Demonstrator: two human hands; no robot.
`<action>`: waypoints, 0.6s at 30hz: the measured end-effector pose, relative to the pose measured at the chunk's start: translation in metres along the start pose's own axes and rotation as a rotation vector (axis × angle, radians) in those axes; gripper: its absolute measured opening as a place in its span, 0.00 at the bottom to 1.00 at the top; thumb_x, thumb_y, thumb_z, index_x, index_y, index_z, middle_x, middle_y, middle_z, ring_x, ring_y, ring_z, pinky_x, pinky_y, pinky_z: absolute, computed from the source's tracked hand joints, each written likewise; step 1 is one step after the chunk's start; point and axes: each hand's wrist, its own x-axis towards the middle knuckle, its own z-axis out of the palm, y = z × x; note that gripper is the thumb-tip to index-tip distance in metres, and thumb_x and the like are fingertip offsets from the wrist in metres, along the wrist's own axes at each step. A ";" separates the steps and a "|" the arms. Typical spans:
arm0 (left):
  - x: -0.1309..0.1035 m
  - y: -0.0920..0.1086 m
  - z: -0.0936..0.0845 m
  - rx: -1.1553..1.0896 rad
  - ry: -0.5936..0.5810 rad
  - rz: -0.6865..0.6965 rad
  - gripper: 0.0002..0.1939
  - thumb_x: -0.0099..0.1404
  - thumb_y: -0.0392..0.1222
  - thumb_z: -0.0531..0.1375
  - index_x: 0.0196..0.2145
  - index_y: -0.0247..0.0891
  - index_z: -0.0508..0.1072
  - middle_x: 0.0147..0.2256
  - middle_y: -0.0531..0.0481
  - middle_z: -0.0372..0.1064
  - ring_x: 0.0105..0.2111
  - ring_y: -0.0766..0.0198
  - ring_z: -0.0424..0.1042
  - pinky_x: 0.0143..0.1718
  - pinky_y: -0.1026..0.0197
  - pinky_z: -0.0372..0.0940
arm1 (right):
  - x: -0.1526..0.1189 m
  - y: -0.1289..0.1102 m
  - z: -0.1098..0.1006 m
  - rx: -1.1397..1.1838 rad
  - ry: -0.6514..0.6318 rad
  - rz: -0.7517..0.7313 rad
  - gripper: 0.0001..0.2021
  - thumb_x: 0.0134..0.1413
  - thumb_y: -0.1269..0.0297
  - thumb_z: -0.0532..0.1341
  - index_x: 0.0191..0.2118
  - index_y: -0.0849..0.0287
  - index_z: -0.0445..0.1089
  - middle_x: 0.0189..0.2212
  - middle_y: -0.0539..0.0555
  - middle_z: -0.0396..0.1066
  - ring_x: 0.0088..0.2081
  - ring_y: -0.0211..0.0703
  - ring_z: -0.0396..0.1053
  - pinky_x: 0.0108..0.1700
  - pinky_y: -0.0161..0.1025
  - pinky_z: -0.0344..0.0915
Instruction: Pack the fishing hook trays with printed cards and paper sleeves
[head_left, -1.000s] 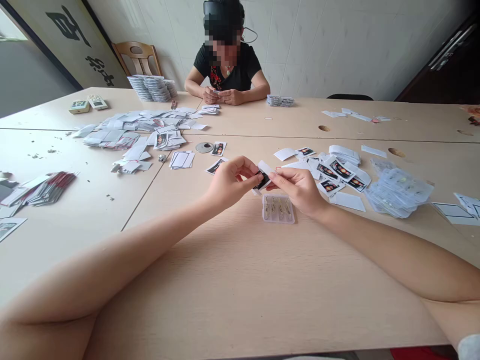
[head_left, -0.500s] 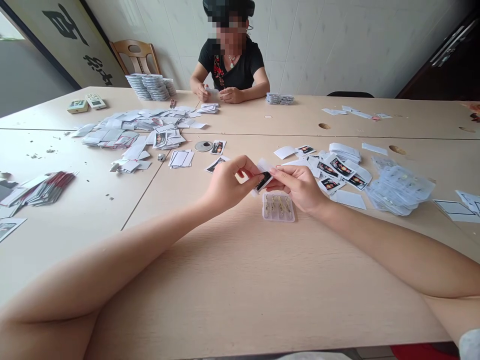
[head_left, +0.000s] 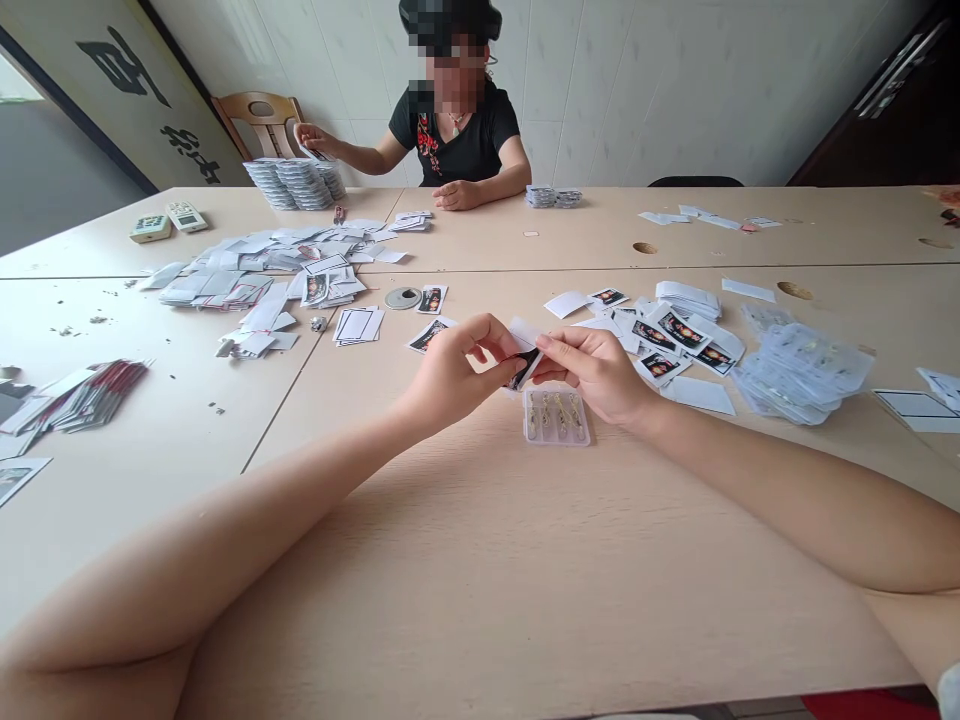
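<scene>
One case (head_left: 556, 417) is set just below centre; beyond it, a card (head_left: 527, 364) is pinched by left hand (head_left: 466, 368) and right hand (head_left: 600, 374).
At mid-frame, the card is seen more edge-on than half a second ago, apparently being bent or turned; its edges are partly covered. At upper left, a stack (head_left: 300, 185) has since been reached by a co-worker's hand (head_left: 315, 138), its contents indistinct.

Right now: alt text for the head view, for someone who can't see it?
A left hand and right hand pinch a small dark-and-white card near a clear case of gold-coloured pieces on a pale table. Picture cards and piled clear cases lie to the right, paper piles to the left. Across the table, a co-worker has one hand at stacked packs.
</scene>
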 end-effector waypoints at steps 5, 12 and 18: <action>0.001 -0.003 0.000 -0.068 -0.005 0.016 0.04 0.57 0.37 0.62 0.27 0.35 0.70 0.28 0.50 0.71 0.29 0.67 0.70 0.34 0.60 0.65 | 0.001 -0.001 0.000 0.024 -0.006 0.036 0.12 0.51 0.54 0.64 0.31 0.59 0.75 0.31 0.53 0.76 0.34 0.42 0.75 0.41 0.42 0.72; 0.002 -0.007 0.001 -0.116 0.021 0.053 0.04 0.55 0.37 0.63 0.26 0.36 0.70 0.29 0.50 0.72 0.30 0.66 0.71 0.33 0.60 0.66 | 0.001 -0.002 -0.001 0.079 -0.032 0.034 0.11 0.50 0.55 0.65 0.30 0.59 0.73 0.28 0.50 0.75 0.31 0.36 0.73 0.38 0.35 0.71; 0.000 -0.006 0.000 -0.120 0.019 0.091 0.03 0.56 0.35 0.62 0.26 0.36 0.70 0.32 0.49 0.74 0.34 0.64 0.72 0.36 0.60 0.65 | 0.001 -0.006 -0.001 0.099 -0.040 0.064 0.12 0.48 0.53 0.66 0.30 0.58 0.73 0.28 0.50 0.75 0.31 0.36 0.73 0.37 0.35 0.69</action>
